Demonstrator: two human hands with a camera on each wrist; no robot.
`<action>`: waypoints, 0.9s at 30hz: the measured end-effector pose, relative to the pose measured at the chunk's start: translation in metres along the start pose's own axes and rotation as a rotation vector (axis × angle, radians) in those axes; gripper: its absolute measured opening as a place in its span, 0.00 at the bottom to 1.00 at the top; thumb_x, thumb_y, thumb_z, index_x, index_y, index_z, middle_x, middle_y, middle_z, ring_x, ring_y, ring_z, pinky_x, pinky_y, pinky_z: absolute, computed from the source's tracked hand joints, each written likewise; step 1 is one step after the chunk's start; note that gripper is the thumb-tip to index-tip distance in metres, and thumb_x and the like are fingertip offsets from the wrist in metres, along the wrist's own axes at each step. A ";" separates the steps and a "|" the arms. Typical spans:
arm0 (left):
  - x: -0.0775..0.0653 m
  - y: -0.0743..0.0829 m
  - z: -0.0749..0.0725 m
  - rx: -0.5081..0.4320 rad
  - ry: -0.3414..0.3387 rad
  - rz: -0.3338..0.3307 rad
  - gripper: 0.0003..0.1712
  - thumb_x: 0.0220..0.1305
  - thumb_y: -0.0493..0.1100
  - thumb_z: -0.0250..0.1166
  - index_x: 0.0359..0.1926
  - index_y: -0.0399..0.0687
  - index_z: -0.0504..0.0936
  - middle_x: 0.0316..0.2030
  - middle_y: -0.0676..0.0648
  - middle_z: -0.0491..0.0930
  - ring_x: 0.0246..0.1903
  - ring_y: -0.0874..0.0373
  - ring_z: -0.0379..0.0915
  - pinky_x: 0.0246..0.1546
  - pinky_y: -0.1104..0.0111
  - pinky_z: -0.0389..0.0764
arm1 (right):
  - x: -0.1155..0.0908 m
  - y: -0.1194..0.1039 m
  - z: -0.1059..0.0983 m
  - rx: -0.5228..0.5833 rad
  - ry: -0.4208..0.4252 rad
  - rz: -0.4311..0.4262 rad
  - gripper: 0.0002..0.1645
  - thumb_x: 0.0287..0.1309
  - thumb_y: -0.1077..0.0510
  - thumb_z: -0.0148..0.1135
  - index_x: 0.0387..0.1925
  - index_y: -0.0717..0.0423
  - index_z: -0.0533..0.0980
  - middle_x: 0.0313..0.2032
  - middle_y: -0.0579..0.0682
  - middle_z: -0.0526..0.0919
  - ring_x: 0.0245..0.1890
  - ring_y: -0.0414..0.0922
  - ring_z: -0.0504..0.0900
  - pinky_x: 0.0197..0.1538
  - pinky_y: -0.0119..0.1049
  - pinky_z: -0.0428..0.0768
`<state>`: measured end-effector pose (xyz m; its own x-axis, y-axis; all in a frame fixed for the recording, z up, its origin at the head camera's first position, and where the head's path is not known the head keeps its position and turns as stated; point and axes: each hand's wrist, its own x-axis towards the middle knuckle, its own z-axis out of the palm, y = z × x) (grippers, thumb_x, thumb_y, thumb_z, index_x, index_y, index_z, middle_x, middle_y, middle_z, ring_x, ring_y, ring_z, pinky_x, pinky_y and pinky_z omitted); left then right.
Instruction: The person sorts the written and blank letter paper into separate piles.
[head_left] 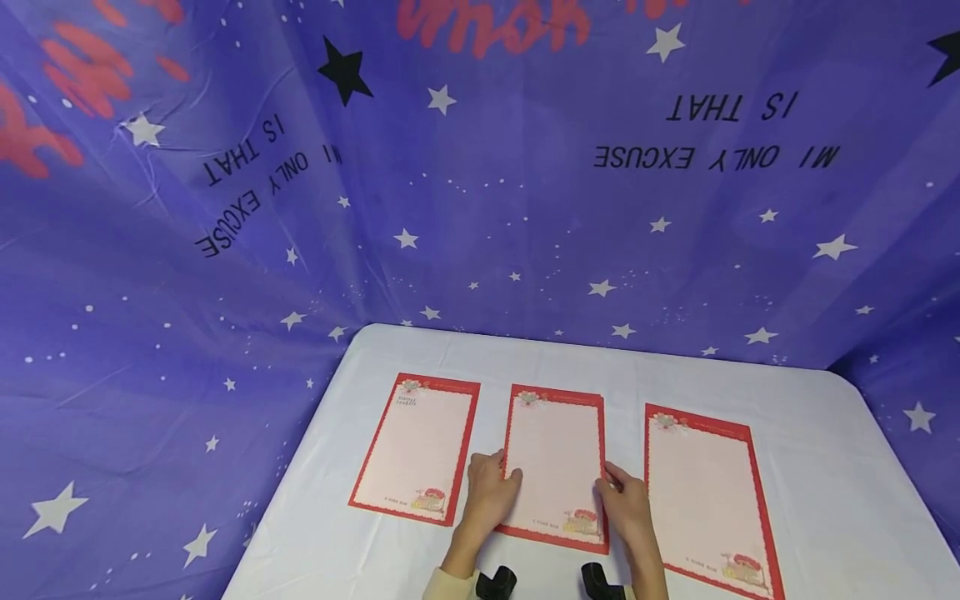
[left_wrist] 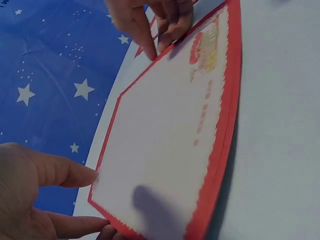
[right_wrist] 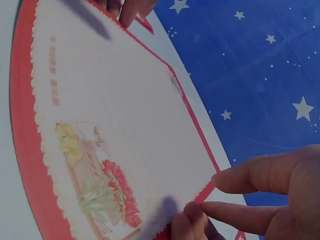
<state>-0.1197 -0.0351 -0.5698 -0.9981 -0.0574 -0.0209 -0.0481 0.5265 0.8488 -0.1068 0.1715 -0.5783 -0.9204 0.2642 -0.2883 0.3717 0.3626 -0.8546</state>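
A stack of red-bordered pink letter paper (head_left: 558, 467) lies at the middle of the table, with flowers printed at two corners. My left hand (head_left: 491, 493) holds its left edge, thumb on top and fingers at the side. On the opposite edge my right hand (head_left: 628, 504) pinches the paper between thumb and fingers. The left wrist view shows the left hand (left_wrist: 30, 195) at a side edge of the letter paper (left_wrist: 155, 130), whose near border bows. In the right wrist view, the right hand (right_wrist: 270, 195) has thumb and forefinger at the border of the letter paper (right_wrist: 125, 100).
Another red-bordered sheet (head_left: 416, 450) lies to the left, with small writing near its top corner. A similar sheet (head_left: 708, 492) lies to the right. The white table (head_left: 600, 358) has rounded far corners, and a purple star-patterned cloth (head_left: 517, 217) hangs behind it.
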 end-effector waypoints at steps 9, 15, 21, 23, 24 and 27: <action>-0.002 0.008 0.006 0.104 -0.019 0.020 0.35 0.61 0.38 0.70 0.63 0.17 0.74 0.47 0.35 0.70 0.48 0.42 0.64 0.46 0.46 0.71 | -0.001 -0.001 -0.002 -0.023 0.016 -0.064 0.30 0.68 0.66 0.53 0.68 0.79 0.67 0.65 0.77 0.71 0.63 0.66 0.73 0.60 0.55 0.74; -0.003 0.007 0.013 0.141 0.001 0.056 0.34 0.61 0.34 0.71 0.64 0.18 0.74 0.51 0.34 0.70 0.51 0.42 0.64 0.49 0.49 0.69 | -0.006 -0.006 0.004 -0.081 0.107 -0.137 0.29 0.65 0.68 0.57 0.66 0.76 0.70 0.60 0.81 0.72 0.51 0.67 0.75 0.48 0.51 0.76; 0.002 0.006 0.006 -0.112 -0.001 0.064 0.25 0.66 0.26 0.63 0.64 0.24 0.76 0.36 0.44 0.77 0.32 0.60 0.71 0.32 0.68 0.76 | -0.009 -0.013 0.004 -0.019 0.166 -0.118 0.25 0.66 0.67 0.58 0.63 0.71 0.77 0.52 0.67 0.79 0.47 0.55 0.77 0.46 0.39 0.74; 0.003 0.006 0.004 -0.189 -0.014 0.048 0.24 0.67 0.26 0.61 0.64 0.26 0.76 0.31 0.46 0.77 0.26 0.64 0.68 0.26 0.72 0.72 | -0.009 -0.014 0.002 0.018 0.168 -0.102 0.24 0.66 0.68 0.57 0.62 0.71 0.77 0.50 0.66 0.82 0.44 0.51 0.79 0.44 0.33 0.75; 0.003 0.007 0.004 -0.216 -0.015 0.044 0.24 0.68 0.26 0.61 0.64 0.27 0.77 0.31 0.46 0.78 0.24 0.65 0.67 0.25 0.73 0.71 | -0.009 -0.014 0.000 0.031 0.167 -0.095 0.24 0.66 0.68 0.56 0.62 0.71 0.77 0.50 0.65 0.83 0.43 0.49 0.79 0.42 0.29 0.75; 0.002 0.010 0.006 -0.262 -0.016 0.029 0.24 0.68 0.28 0.61 0.65 0.31 0.78 0.35 0.44 0.81 0.26 0.67 0.68 0.27 0.73 0.71 | -0.012 -0.013 -0.007 0.061 0.170 -0.081 0.25 0.66 0.69 0.55 0.64 0.69 0.76 0.51 0.65 0.82 0.41 0.44 0.78 0.39 0.25 0.73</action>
<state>-0.1229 -0.0247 -0.5645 -0.9995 -0.0312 -0.0009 -0.0099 0.2898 0.9570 -0.1001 0.1702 -0.5607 -0.9112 0.3857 -0.1448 0.2845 0.3351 -0.8982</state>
